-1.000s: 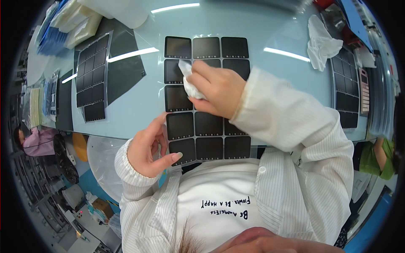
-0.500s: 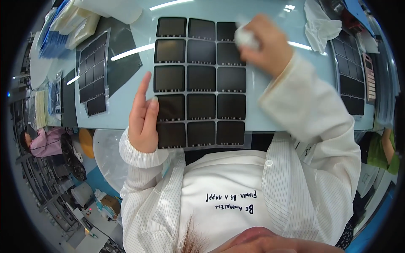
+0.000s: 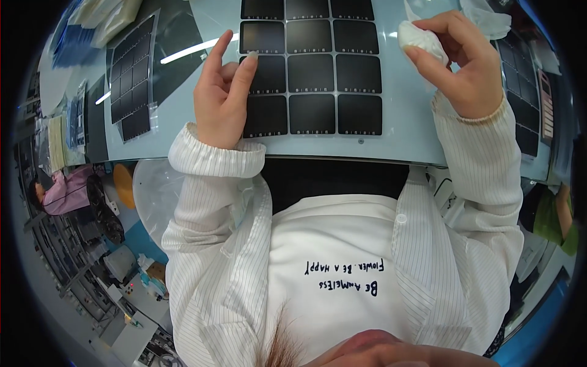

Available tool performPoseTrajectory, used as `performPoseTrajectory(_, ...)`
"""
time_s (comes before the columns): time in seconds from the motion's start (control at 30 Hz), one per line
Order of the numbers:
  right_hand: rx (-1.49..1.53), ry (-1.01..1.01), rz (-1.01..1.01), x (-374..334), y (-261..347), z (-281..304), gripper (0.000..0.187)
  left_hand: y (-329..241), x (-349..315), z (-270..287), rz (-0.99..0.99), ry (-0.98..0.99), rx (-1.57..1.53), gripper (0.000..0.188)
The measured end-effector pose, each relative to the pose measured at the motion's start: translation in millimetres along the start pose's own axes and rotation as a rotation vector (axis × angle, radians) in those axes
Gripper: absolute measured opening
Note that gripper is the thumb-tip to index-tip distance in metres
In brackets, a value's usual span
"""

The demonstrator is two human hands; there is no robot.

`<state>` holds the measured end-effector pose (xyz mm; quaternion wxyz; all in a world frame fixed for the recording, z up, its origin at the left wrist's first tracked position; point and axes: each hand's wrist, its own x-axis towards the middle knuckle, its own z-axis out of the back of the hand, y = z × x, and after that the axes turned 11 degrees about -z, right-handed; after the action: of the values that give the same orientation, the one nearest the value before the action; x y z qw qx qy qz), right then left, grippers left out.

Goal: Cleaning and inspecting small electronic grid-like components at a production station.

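A sheet of dark rectangular panels [image 3: 310,74], set in rows of three with pale gaps, lies flat on the glossy table before me. Its far end runs out of the picture. My left hand [image 3: 223,101] rests at the sheet's left edge, index finger and thumb stretched out, the thumb tip over a panel's corner. Beyond the right edge of the sheet, my right hand [image 3: 468,67] pinches a crumpled white cloth wad [image 3: 423,43] between thumb and fingers, apart from the panels.
Another panel sheet [image 3: 132,76] lies on the left, near stacked blue and cream packets [image 3: 110,24]. On the right are more dark panels [image 3: 518,92], a pink calculator-like object [image 3: 546,110] and crumpled white plastic [image 3: 487,17]. The table's near edge [image 3: 342,159] crosses before my body.
The panel sheet has shifted away from me and a little right, with my left hand alongside. My right hand has come off the sheet toward the right, still holding the cloth wad.
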<state>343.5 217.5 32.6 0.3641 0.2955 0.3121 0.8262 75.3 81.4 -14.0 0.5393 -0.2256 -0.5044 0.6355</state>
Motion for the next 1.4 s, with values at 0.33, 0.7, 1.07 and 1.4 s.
performPoseTrajectory(0.33, -0.127, -0.021, 0.131, -25, 6, -42, 0.030, 3, -39, 33, -0.453, 0.108, 0.554, 0.037)
performPoseTrajectory(0.7, -0.239, -0.030, 0.134, -8, -4, -58, 0.035, 12, -51, 23, -0.544, 0.090, 0.589, 0.047)
performPoseTrajectory(1.07, -0.050, 0.043, 0.376, -19, 22, -102, 0.037, 20, -51, 20, -0.569, 0.000, 0.591, 0.049)
performPoseTrajectory(1.4, 0.045, 0.156, 0.384, -8, 41, -132, 0.038, 15, -48, 23, -0.530, -0.011, 0.484, 0.053)
